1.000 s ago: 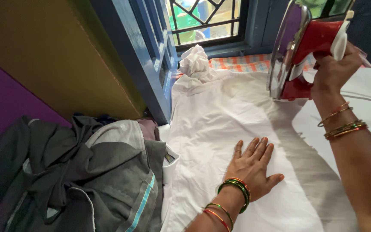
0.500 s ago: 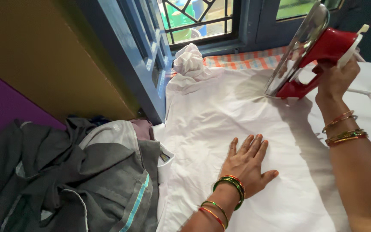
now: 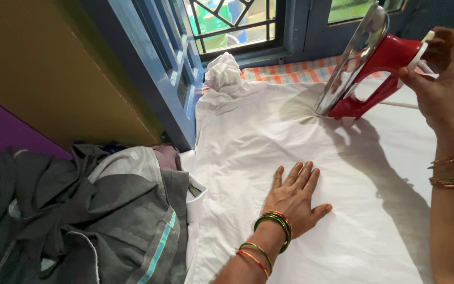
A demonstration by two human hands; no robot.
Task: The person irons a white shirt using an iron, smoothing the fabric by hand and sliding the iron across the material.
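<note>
- My right hand [image 3: 440, 79] grips the red iron [image 3: 366, 68] by its handle, iron tipped up, heel seemingly touching the white garment [image 3: 269, 137].
- My left hand [image 3: 295, 197], fingers flat and spread, presses the cloth nearer me, left of the iron.

Over the last second I've brought the iron [image 3: 366, 63] down: it was held up off the cloth [image 3: 311, 152] near the top right, and now its rear end touches the cloth, tilted with the soleplate facing left. My right hand [image 3: 440, 79] has dropped with it. My left hand [image 3: 295, 197] has slid slightly toward the window [image 3: 227, 26].
</note>
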